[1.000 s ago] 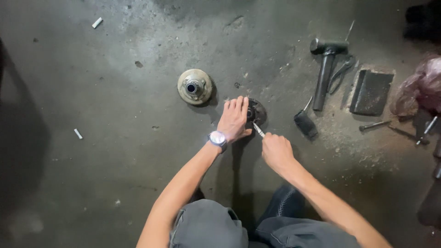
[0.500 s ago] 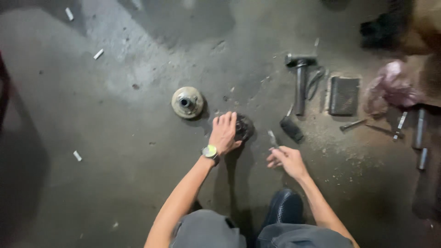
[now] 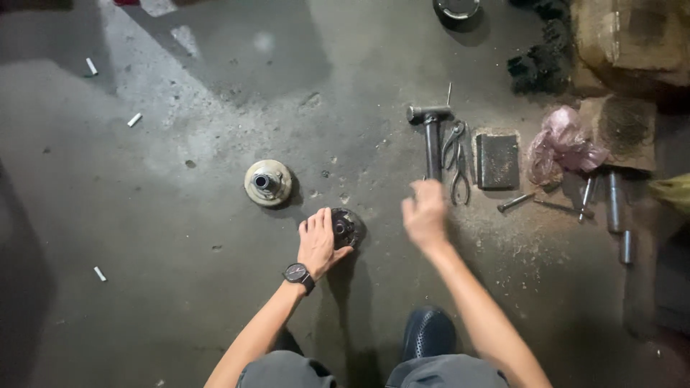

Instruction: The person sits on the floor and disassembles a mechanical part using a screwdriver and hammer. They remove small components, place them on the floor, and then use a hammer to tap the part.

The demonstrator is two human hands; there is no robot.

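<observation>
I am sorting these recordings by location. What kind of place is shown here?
Probably a repair workshop. The floor is stained bare concrete, and a hammer, pliers and metal rods lie loose on it. The left hand rests on a dark round metal part.

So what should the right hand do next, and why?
Probably reach a little further and take the hammer. The right hand is blurred, looks empty, and hangs just short of the handle's near end, while the left hand rests flat on the dark round part.
</observation>
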